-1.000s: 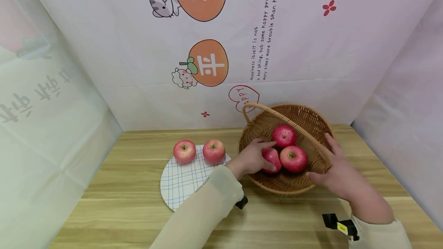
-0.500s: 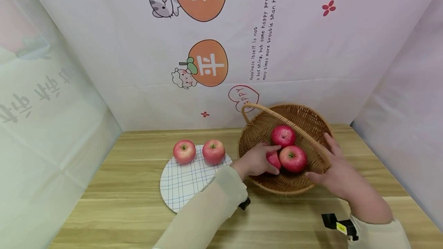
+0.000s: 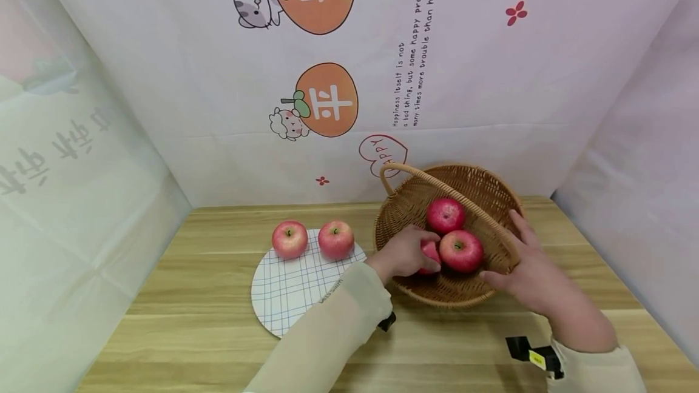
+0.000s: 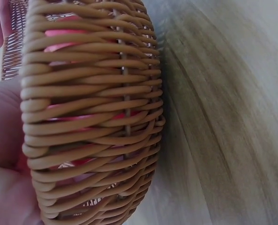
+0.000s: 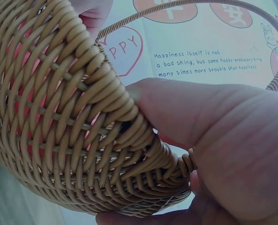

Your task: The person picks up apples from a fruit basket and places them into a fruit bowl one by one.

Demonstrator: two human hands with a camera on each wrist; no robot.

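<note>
Basket (image 3: 486,184): right rim gripped by right hand (image 3: 537,275). Within basket: one apple (image 3: 431,255), clasped by left hand (image 3: 404,251), beside two loose apples (image 3: 462,251). Left of basket: checked plate (image 3: 278,296), two further apples (image 3: 290,239) at its far edge.

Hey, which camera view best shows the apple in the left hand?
The head view: the apple shows from above in the left hand, though the hand covers much of it. The left and right wrist views show only red patches, mostly through the weave of the basket, and I can't tell which belong to that apple.
</note>
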